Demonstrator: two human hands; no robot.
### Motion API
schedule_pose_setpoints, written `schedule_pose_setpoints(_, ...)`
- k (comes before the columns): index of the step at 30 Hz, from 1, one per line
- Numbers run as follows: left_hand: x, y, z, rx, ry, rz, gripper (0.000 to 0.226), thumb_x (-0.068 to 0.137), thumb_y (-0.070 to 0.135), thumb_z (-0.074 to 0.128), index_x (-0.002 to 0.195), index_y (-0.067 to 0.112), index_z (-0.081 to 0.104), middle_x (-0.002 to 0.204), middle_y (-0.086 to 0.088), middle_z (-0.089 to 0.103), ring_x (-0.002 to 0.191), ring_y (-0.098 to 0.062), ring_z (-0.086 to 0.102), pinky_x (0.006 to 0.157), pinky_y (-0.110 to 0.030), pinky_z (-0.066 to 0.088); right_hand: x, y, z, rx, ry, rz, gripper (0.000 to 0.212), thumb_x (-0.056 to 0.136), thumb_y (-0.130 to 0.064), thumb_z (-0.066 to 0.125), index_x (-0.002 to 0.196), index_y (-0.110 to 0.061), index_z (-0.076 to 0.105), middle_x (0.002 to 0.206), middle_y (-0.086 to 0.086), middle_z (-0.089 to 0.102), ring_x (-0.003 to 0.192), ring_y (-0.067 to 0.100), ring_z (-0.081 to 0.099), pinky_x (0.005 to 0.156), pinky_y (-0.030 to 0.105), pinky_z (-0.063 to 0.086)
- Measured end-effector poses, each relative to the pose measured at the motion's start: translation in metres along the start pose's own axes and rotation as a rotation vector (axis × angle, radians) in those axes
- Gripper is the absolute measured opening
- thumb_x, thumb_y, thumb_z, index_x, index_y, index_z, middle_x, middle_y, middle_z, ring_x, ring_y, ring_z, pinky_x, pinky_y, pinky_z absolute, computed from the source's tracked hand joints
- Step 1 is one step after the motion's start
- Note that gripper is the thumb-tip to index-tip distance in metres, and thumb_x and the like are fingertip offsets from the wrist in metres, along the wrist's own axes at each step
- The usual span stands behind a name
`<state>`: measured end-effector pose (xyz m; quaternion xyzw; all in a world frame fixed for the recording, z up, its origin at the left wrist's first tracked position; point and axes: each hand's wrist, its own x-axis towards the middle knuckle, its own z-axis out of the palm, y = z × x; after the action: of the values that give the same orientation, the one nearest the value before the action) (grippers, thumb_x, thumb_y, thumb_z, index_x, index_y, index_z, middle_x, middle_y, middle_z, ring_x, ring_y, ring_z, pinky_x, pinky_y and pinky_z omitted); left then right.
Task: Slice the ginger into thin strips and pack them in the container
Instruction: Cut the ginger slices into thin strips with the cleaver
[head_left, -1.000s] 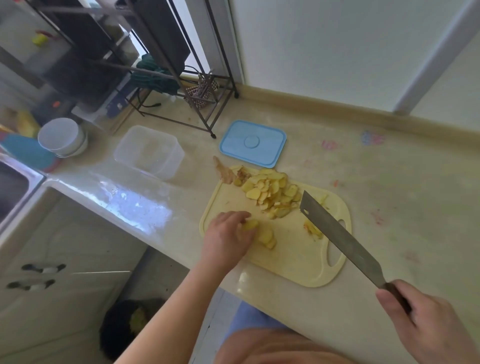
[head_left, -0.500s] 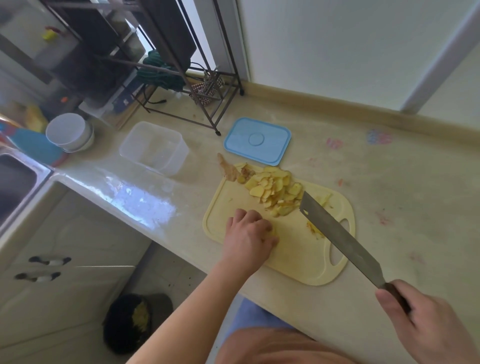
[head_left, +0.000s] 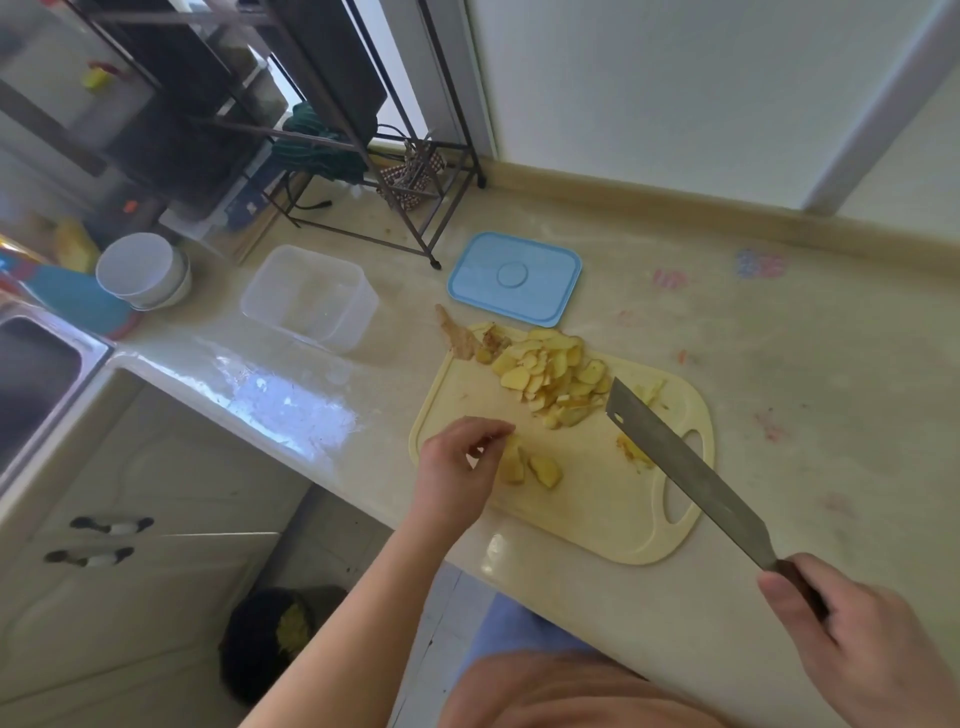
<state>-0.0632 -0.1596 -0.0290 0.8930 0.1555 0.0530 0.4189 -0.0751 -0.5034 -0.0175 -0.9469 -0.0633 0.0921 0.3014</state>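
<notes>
On the pale yellow plastic cutting board (head_left: 587, 499), flat ginger slices (head_left: 553, 376) are heaped at its far edge; few strips are cut. A few slices (head_left: 530, 467) are fingered by the left hand (head_left: 457, 473), loosely curled. The steel cleaver (head_left: 685, 473) is gripped by the right hand (head_left: 862, 639). Beyond the board, the clear plastic container (head_left: 311, 296) is left unfilled.

Kitchen counter corner with rack, bowls and sink

A dark metal rack (head_left: 332, 130) stands at the back of the beige countertop (head_left: 779, 389), with a green cloth (head_left: 317, 148) on its lower bar. Stacked white bowls (head_left: 143, 270) sit left, near the steel sink (head_left: 36, 374). Below are white cabinet doors (head_left: 130, 571) with two handles (head_left: 111, 525), and a dark bin (head_left: 275, 634) is on the floor.
</notes>
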Motion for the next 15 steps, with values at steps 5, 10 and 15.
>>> schedule_pose_setpoints(5,-0.009,-0.012,-0.005,-0.081,-0.132,-0.032,0.023,0.082,0.007,0.057,0.090,0.021,0.073,0.094,0.010,0.070,0.090,-0.007,0.064,0.079,-0.016,0.048,0.001,0.000,0.001,-0.003,-0.023,0.013,0.072,0.078,-0.087,0.021,0.064,-0.024,0.053,0.048,-0.002,0.046,0.047,0.013,0.045,0.048,0.025,0.038)
schedule_pose_setpoints(10,-0.011,-0.014,-0.002,-0.086,-0.135,0.005,0.040,0.078,-0.011,0.060,0.094,0.023,0.072,0.095,0.013,0.068,0.089,0.002,0.061,0.078,-0.010,0.043,0.003,-0.003,-0.001,-0.006,-0.033,0.012,0.068,0.080,-0.085,0.022,0.068,-0.025,0.051,0.047,-0.007,0.042,0.044,0.009,0.038,0.047,0.026,0.037)
schedule_pose_setpoints(15,-0.010,-0.014,0.001,-0.075,-0.085,0.001,0.043,0.079,-0.012,0.068,0.096,0.028,0.071,0.100,0.011,0.067,0.091,-0.006,0.061,0.079,-0.014,0.047,0.005,-0.002,-0.002,-0.018,-0.026,-0.001,0.064,0.081,-0.084,0.023,0.070,-0.027,0.050,0.048,-0.007,0.043,0.046,0.009,0.039,0.048,0.029,0.038)
